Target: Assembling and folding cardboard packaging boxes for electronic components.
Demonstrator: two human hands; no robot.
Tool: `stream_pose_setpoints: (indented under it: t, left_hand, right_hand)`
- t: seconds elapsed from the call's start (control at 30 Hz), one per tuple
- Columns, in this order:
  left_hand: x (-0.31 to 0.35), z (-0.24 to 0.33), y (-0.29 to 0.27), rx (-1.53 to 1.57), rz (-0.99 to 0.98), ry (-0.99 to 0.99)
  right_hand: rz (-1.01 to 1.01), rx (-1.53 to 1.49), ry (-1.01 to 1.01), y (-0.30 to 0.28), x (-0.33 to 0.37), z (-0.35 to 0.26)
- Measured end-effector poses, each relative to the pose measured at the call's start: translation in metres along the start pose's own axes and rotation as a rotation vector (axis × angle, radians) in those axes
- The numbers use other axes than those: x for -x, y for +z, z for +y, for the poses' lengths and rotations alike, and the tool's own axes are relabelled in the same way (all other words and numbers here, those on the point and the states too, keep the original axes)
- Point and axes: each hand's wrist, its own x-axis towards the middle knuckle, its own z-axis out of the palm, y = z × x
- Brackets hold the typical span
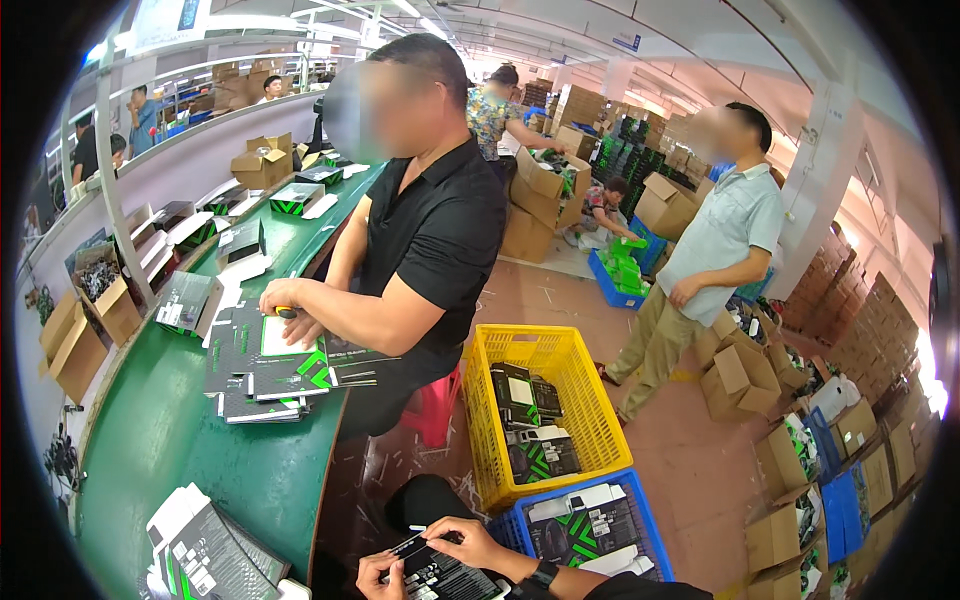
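Desk point(255, 450) edge ran left of your flat black carton point(440, 580), bare green surface beyond, blue crate point(646, 510) near its right. Your left hand point(380, 577) gripped its left side; your right hand's point(468, 543) fingers closed on its top edge.

There's a black carton point(440, 580) down there — white print and small pale marks across the face turned up. It's held low, a little aslant, its near end out of sight.
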Motion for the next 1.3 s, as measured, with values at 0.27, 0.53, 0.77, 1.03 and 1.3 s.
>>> stream_pose_setpoints:
  t: [0.27, 0.53, 0.77, 1.03, 1.3]
  left_hand:
    - [0.026, 0.009, 0.011, 0.152, -0.178, -0.357]
    - [0.013, 0.069, -0.017, 0.118, -0.309, -0.455]
    - [-0.103, 0.166, -0.154, -0.147, 0.160, -0.076]
    - [-0.175, 0.242, -0.204, -0.245, 0.474, 0.229]
    - [-0.074, 0.399, -0.033, 0.429, 0.397, 0.254]
  right_hand:
    - [0.135, 0.039, 0.302, -0.015, 0.024, 0.032]
    - [0.491, -0.661, 0.428, -0.035, 0.006, -0.003]
    - [0.576, -0.783, 0.426, -0.065, -0.033, -0.027]
    - [0.345, -0.711, 0.593, -0.016, -0.002, 0.006]
    - [0.135, -0.518, 0.639, -0.001, -0.013, 0.000]
